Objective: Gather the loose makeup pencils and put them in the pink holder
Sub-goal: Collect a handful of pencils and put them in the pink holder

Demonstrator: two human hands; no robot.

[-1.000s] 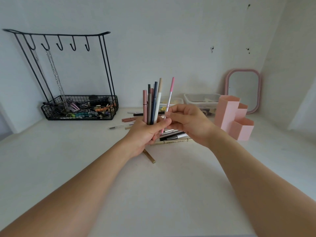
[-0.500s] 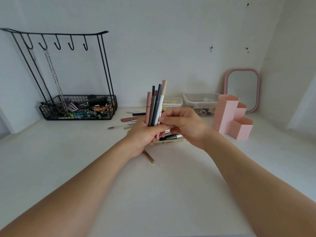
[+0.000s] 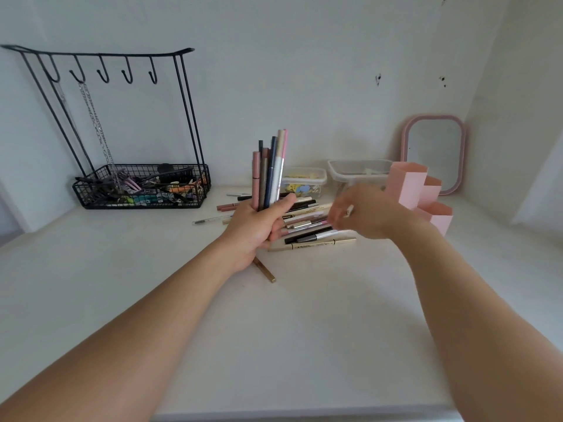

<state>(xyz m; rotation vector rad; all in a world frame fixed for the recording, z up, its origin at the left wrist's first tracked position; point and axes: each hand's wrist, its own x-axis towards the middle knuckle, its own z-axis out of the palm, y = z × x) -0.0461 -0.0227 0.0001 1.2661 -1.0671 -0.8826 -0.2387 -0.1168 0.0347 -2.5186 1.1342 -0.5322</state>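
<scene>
My left hand (image 3: pixel 259 229) grips an upright bundle of several makeup pencils (image 3: pixel 269 178), with a thin pink one at its right side. My right hand (image 3: pixel 365 214) is blurred by motion. It hovers with loosely curled fingers over the right end of a pile of loose pencils (image 3: pixel 307 226) on the white shelf, and I see nothing held in it. The pink holder (image 3: pixel 411 190), with stepped compartments, stands just right of that hand. One gold pencil (image 3: pixel 265 271) lies under my left wrist. More pencils (image 3: pixel 227 206) and a clear spoolie wand (image 3: pixel 210 220) lie left of the pile.
A black wire rack (image 3: pixel 140 190) with hooks, chains and a basket of clips stands at the back left. Two clear plastic boxes (image 3: pixel 359 175) sit behind the pile. A pink-framed mirror (image 3: pixel 432 153) leans in the back right corner. Walls close in the shelf at both sides.
My right hand slid the thin pink pencil into the bundle, let go, and swung right over the loose pile. My left hand kept the bundle upright in place.
</scene>
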